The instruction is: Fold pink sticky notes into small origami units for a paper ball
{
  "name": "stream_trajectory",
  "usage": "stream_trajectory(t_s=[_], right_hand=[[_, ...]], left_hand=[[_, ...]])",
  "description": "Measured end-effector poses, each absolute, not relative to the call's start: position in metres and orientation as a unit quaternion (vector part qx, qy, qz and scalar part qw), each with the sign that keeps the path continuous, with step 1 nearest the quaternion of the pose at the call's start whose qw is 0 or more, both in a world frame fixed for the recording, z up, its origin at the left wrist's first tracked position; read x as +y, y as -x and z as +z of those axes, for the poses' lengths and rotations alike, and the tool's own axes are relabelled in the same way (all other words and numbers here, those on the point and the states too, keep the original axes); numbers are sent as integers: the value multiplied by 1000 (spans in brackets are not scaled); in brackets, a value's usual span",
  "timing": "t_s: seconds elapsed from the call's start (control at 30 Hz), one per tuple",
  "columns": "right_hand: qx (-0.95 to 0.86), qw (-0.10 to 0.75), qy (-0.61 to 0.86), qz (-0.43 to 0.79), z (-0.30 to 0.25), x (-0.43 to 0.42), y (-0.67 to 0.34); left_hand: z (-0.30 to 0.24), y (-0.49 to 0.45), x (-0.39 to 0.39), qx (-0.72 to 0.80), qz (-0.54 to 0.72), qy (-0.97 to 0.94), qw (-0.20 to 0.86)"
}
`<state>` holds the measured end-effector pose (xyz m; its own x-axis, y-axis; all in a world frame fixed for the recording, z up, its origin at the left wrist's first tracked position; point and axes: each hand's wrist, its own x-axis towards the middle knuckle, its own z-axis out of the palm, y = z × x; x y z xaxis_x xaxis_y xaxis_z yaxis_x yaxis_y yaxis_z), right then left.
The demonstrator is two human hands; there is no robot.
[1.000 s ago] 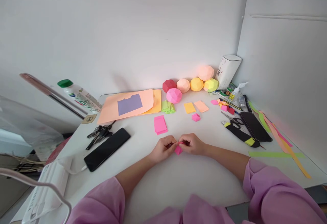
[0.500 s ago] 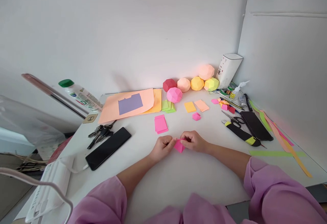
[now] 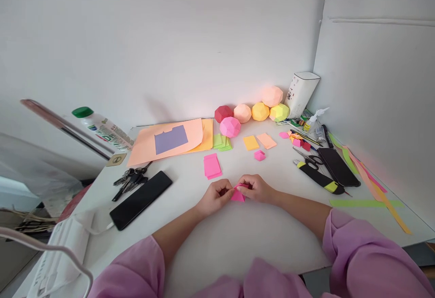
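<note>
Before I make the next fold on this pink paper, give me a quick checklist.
1. Both hands grip the pink paper: ok, the left hand and right hand pinch it.
2. Bare table under it: ok.
3. Edges lined up: cannot tell, the hands cover them.
4. Spare pink stack close: ok, it lies just beyond the hands.
5. Scissors clear of the hands: ok, off to the right.

Pink folded paper [image 3: 237,194], pink note stack [image 3: 212,165], lilac sleeves [image 3: 367,255], black phone [image 3: 141,199], white table [image 3: 238,239]
</note>
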<state>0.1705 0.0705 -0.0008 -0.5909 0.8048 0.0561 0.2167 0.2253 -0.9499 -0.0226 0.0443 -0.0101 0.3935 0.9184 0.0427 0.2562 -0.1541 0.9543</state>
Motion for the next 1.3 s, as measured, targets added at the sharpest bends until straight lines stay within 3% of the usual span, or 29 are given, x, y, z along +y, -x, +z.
stream_trajectory(t_s=[0.3,0.47,0.9,1.3], right_hand=[[-715,270,337,549,-3,70,-171],[-684,279,340,581,-2,71,-172],[-667,300,333,595,-10,76,-174],[-659,322,338,589,-10,76,-173]], left_hand=[[-8,20,45,436,373,-678,460],[-7,23,47,458,429,-601,494],[-11,22,48,397,408,-557,605],[-10,22,50,397,442,-526,609]])
